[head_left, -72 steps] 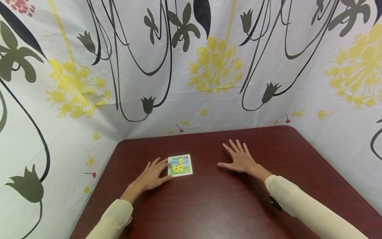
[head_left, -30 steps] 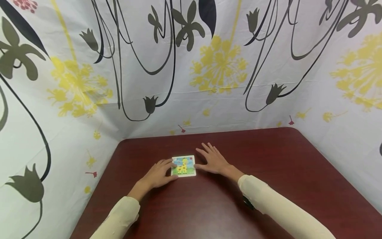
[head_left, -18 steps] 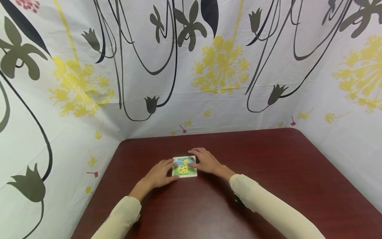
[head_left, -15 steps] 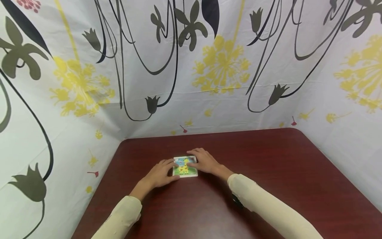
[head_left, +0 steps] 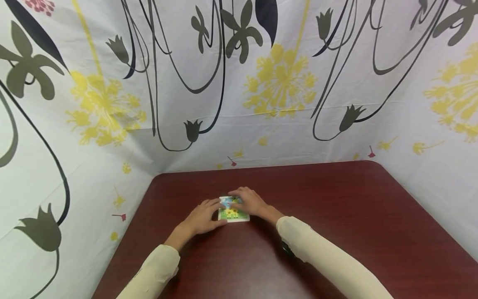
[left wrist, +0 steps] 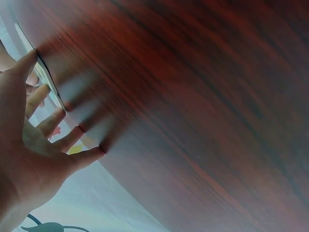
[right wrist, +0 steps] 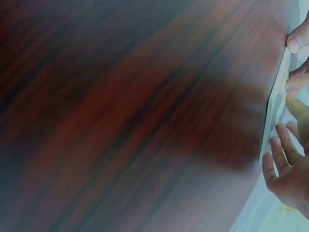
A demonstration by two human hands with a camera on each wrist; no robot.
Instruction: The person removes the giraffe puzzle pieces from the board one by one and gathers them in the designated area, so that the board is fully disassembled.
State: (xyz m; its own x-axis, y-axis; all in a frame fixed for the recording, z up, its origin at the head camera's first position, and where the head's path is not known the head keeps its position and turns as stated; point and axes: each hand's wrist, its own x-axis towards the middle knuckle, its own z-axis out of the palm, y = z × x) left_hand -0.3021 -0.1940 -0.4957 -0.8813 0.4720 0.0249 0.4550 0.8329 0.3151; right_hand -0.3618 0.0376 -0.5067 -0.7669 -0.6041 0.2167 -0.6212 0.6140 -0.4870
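A small square picture board (head_left: 232, 214) with a pale border lies flat on the table and shows a yellow giraffe on green and blue. At its left side is my left hand (head_left: 203, 218), its thumb at the near corner and fingertips over the left edge. My right hand (head_left: 252, 203) reaches over the upper right part of the board, thumb above the picture and fingers bent towards the far edge; it covers that part. In the left wrist view the fingers of the left hand (left wrist: 38, 154) are spread. The right wrist view shows the right hand (right wrist: 294, 174) beside the thin board (right wrist: 275, 104).
The dark red wooden table (head_left: 336, 232) has rounded far corners. White cloth (head_left: 231, 99) printed with yellow and grey flowers stands behind the table and along both sides. Cream sleeves (head_left: 321, 253) cover both forearms, and something dark sits under the right cuff.
My right hand has come left from the open table and now lies over the board's upper right. My left hand has moved slightly onto the board's left edge and stays there.
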